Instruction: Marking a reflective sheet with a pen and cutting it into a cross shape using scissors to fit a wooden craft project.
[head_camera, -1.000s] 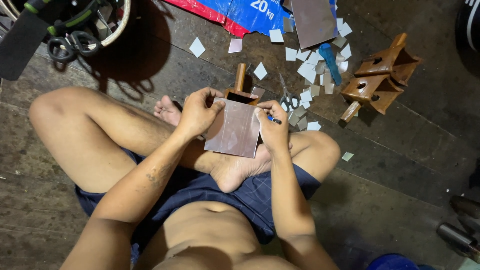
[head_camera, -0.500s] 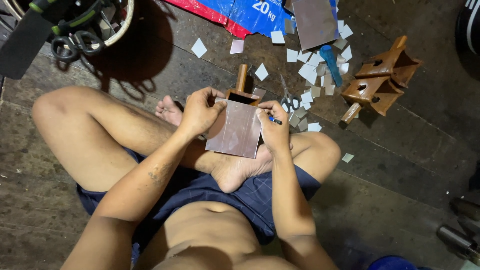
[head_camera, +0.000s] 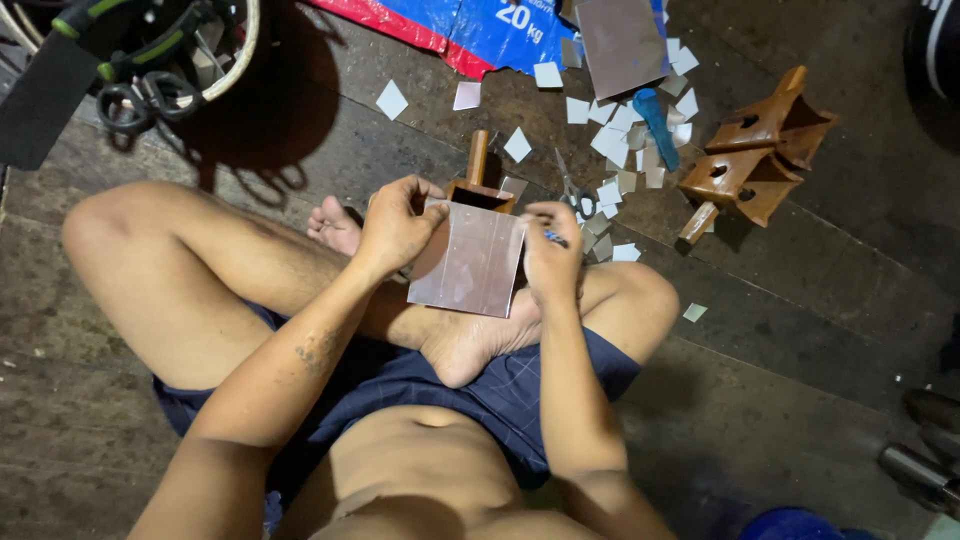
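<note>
Two hands: both worked one metal sheet over the lap of a person seated cross-legged on the floor (head_camera: 780, 330).
Far left: a basket (head_camera: 236, 60) of tools stood at the top corner, with scissors (head_camera: 140, 100) by its rim.
Left hand (head_camera: 398, 225): closed, its fingers pinched the sheet's upper left edge.
Sheet (head_camera: 472, 262): a shiny, pinkish rectangle, held upright and a little tilted between the hands, above a bare foot (head_camera: 470, 345).
Box (head_camera: 476, 190): a brown wooden box with a stick handle stood just behind the sheet's top edge, partly hidden by it.
Right hand (head_camera: 552, 258): closed on the sheet's right edge, and a small blue thing showed at its fingers; what it was cannot be told.
Scraps (head_camera: 620, 140): many small pale squares lay scattered on the floor beyond the hands, with a blue tool (head_camera: 660, 125) among them.
Bag (head_camera: 480, 25): red and blue, at the top edge, with a larger sheet (head_camera: 622, 40) lying on it.
Right: more brown boxes (head_camera: 755, 160) lay tipped over, well apart from the hands.
</note>
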